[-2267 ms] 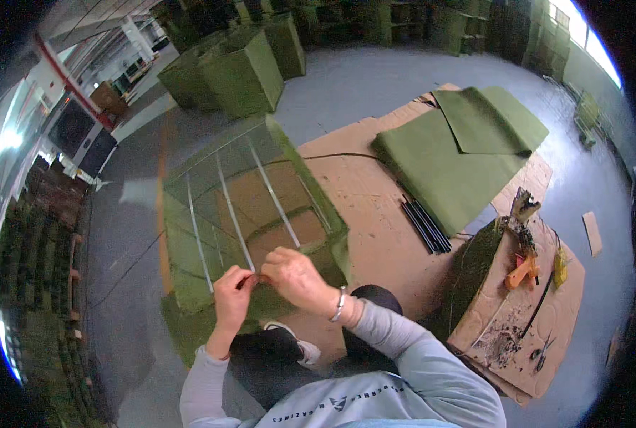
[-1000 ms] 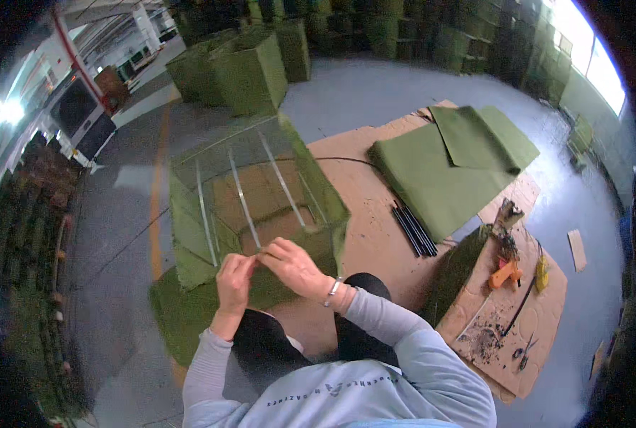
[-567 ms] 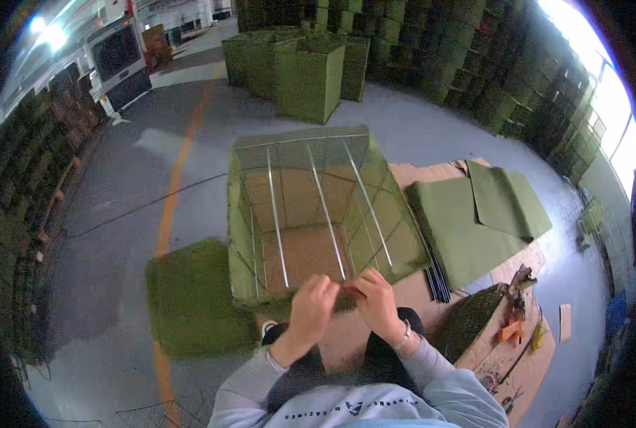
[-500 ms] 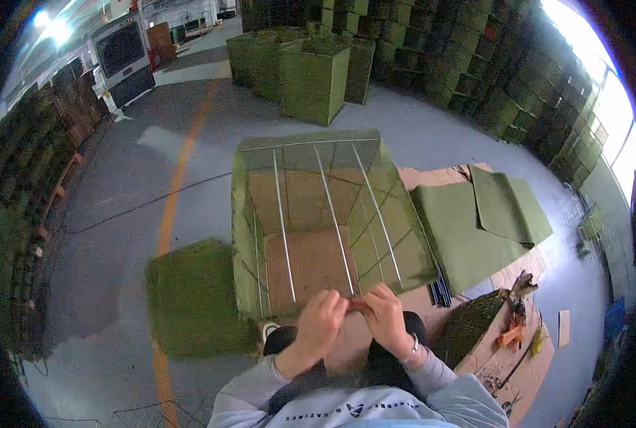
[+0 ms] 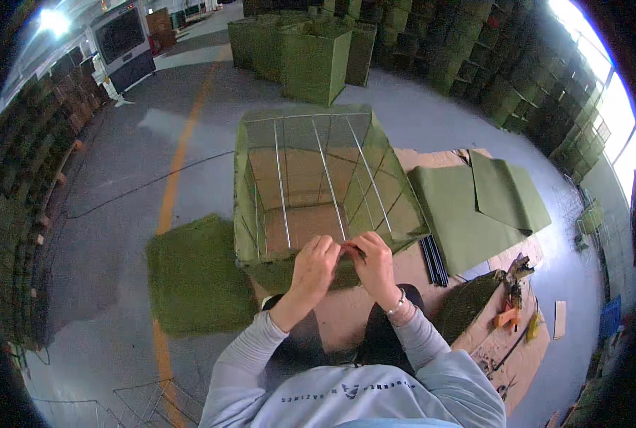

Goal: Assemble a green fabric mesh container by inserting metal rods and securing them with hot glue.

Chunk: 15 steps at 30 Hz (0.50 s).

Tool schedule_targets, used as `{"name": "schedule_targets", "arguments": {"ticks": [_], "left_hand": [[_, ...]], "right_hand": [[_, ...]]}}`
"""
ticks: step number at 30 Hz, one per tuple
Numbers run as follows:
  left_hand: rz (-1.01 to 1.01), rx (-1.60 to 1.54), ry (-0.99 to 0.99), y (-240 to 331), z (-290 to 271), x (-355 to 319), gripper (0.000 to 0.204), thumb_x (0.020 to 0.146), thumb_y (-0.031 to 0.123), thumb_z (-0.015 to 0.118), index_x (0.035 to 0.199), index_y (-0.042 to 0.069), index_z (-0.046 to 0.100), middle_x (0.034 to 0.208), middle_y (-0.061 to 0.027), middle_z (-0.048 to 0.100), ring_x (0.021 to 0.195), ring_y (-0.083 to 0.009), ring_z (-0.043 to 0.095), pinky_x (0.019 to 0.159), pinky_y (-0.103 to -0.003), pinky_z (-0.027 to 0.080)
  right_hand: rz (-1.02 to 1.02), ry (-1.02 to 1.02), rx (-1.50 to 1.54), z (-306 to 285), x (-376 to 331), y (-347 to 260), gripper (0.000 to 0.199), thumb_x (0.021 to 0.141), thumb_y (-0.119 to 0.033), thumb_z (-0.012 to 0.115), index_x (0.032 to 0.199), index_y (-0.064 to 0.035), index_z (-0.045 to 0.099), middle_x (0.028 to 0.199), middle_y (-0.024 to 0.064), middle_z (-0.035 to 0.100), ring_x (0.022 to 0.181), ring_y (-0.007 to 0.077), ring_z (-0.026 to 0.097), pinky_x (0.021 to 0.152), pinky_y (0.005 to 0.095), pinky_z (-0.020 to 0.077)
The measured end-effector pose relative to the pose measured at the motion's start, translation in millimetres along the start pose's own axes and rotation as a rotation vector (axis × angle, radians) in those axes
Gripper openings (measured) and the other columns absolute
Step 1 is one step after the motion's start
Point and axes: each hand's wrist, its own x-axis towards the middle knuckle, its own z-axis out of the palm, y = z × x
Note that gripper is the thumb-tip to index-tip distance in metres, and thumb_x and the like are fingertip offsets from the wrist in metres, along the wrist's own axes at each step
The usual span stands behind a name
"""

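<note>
Before me stands an open box of green fabric panels with metal rods running across its open top. At its near edge, my left hand and my right hand come close together, both with fingers pinched. A small reddish-brown bit shows between the fingertips, too small and covered to name. The rods' near ends lie just beyond the hands. A bracelet circles my right wrist. Brown cardboard lies in the bottom of the box.
Flat green panels are stacked at left, and green sheets lie on cardboard at right, beside dark tubes. Orange-handled pliers rest at the near right. Finished-looking green boxes stand behind; wire frames lie at lower left.
Both hands have moved forward and up over the box's near edge, arms reaching farther out, still pinched together. The view has shifted slightly, and more of the box's near side shows.
</note>
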Motion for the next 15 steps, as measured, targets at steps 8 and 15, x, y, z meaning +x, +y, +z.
{"name": "schedule_targets", "arguments": {"ticks": [8,15], "left_hand": [[0.126,0.055,0.135,-17,-5,-3,0.017,0.074,0.002,0.069,0.090,0.003,0.063,0.087,-0.0078,0.056,0.083,-0.0266,0.057,0.071,-0.036,0.048],[0.030,0.030,0.077,-13,-2,-4,0.013,0.074,0.005,0.069,0.075,0.003,0.056,0.078,-0.0095,0.052,0.078,-0.0291,0.056,0.066,-0.040,0.047]], "right_hand": [[-0.304,0.047,-0.083,4,-7,10,0.022,0.075,0.002,0.064,0.097,-0.0014,0.064,0.097,0.0099,0.062,0.090,0.0302,0.058,0.078,0.0379,0.0507],[-0.200,0.050,0.003,5,-2,12,0.016,0.073,0.003,0.065,0.089,-0.0021,0.065,0.089,0.0102,0.062,0.085,0.0301,0.059,0.073,0.0385,0.0503]]}}
